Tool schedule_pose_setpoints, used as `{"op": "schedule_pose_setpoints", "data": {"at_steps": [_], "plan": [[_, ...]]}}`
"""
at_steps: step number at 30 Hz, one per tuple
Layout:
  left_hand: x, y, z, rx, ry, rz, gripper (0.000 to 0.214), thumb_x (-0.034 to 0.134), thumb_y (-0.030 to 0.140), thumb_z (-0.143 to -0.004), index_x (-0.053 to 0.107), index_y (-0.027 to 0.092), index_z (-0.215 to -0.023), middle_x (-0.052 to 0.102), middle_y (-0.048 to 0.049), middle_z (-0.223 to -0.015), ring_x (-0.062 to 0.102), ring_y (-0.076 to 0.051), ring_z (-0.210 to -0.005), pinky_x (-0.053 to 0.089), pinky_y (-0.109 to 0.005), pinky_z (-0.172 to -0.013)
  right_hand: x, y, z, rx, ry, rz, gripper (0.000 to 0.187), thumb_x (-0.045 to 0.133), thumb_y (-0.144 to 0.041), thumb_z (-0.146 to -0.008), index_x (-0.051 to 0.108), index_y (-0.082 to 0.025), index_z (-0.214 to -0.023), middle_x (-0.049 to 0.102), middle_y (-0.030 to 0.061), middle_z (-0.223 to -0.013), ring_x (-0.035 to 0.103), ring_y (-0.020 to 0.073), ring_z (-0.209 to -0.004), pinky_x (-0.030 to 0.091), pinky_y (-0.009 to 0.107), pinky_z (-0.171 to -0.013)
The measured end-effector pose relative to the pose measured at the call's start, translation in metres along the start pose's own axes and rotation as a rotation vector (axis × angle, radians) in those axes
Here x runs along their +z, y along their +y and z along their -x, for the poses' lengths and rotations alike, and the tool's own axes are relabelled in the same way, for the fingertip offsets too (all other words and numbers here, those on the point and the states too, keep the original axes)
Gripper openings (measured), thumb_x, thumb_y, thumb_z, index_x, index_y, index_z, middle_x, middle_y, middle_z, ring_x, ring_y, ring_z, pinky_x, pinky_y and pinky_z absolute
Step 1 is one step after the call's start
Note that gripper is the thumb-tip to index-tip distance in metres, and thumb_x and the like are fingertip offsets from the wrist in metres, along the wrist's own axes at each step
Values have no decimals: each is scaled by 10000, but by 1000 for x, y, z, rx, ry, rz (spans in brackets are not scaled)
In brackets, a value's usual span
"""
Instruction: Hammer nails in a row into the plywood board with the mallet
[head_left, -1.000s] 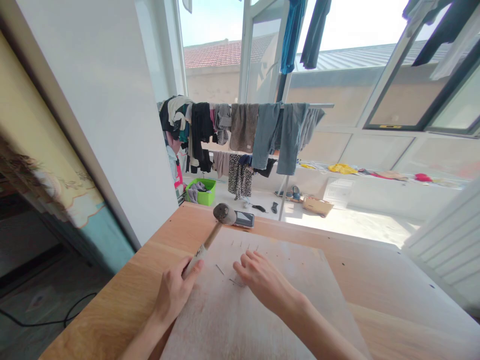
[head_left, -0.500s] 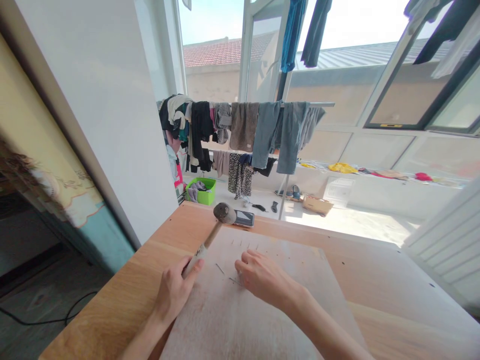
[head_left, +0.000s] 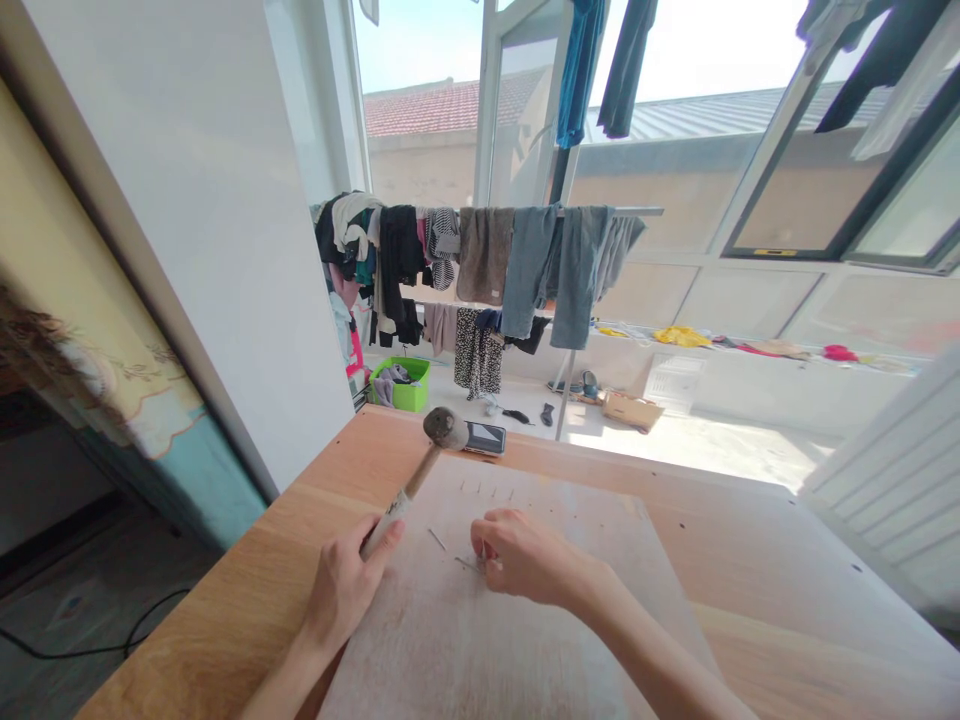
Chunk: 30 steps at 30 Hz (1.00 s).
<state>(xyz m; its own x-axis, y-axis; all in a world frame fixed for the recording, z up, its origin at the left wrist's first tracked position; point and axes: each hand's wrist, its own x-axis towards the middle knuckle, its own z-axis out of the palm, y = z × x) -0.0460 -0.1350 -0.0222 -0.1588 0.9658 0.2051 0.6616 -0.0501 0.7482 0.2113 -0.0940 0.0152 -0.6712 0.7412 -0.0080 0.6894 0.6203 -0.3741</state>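
Observation:
A mallet (head_left: 422, 470) with a dark, rounded head and a pale-wrapped handle is in my left hand (head_left: 346, 572), fingers wrapped round the grip, head pointing up and away. My right hand (head_left: 519, 556) is bent low over the wooden board (head_left: 420, 640), thumb and fingers drawn together. What the fingertips pinch is too small to make out. One loose nail (head_left: 436, 540) lies between my hands; another nail (head_left: 466, 564) reaches toward my right fingertips. Farther up the board, several upright nails (head_left: 480, 490) stand in a row, with small dark marks to their right.
Beneath the board is a wooden table (head_left: 247, 590). A phone (head_left: 485, 438) lies near its far edge, just behind the mallet head. Beyond stand a clothes rack (head_left: 637, 211) hung with laundry and a green basket (head_left: 411, 395). A white wall (head_left: 195, 220) rises at the left.
My right hand has shifted slightly, its fingers curling and turning to show a gap near the thumb. The mallet stays in my left hand. The whole view has drifted a little.

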Motion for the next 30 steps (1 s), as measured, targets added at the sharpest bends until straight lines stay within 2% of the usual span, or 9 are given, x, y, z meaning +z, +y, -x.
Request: {"op": "schedule_pose_setpoints", "data": {"at_steps": [5,10,13,16,20,30], "plan": [[0,1,-1,-7,-9,3,579,461,724,-882,682,197,-787,646,-2,-631,652,-199,-640,452,-241,-638,-14,5,1,-41,123,-171,213,596,-36,-691,672,-188,-820,670,27,-859,548,134,-716,397,237,-657],[-2,0,-1,-19,-28,17,576,461,722,-884,694,199,-811,668,-7,-665,676,-206,-673,454,-245,-656,-32,52,3,47,304,-386,92,539,-159,-801,616,-198,-832,678,23,-835,611,154,-759,493,266,-715],[-2,2,-1,-30,-28,12,577,453,719,-886,697,203,-809,662,-8,-663,678,-208,-678,451,-245,-648,-26,84,6,133,366,-462,86,527,-241,-799,600,-197,-804,662,26,-783,614,166,-716,485,273,-649],[-3,5,-1,-46,-32,13,581,442,721,-882,693,204,-797,653,-10,-646,688,-215,-670,448,-241,-614,-12,101,8,194,377,-496,89,531,-245,-749,601,-196,-772,622,3,-698,566,151,-628,430,259,-573],[-3,7,-1,-67,-51,47,567,459,720,-872,684,204,-799,647,-2,-635,714,-213,-641,454,-231,-588,-2,105,7,222,378,-495,84,550,-231,-713,611,-194,-757,588,-16,-673,523,141,-625,405,261,-587],[-2,4,0,-39,-37,22,562,444,706,-898,677,204,-801,651,-12,-645,701,-210,-645,449,-218,-541,-1,104,9,246,345,-489,110,572,-208,-684,639,-199,-771,576,-31,-664,510,137,-626,406,266,-607]]}}
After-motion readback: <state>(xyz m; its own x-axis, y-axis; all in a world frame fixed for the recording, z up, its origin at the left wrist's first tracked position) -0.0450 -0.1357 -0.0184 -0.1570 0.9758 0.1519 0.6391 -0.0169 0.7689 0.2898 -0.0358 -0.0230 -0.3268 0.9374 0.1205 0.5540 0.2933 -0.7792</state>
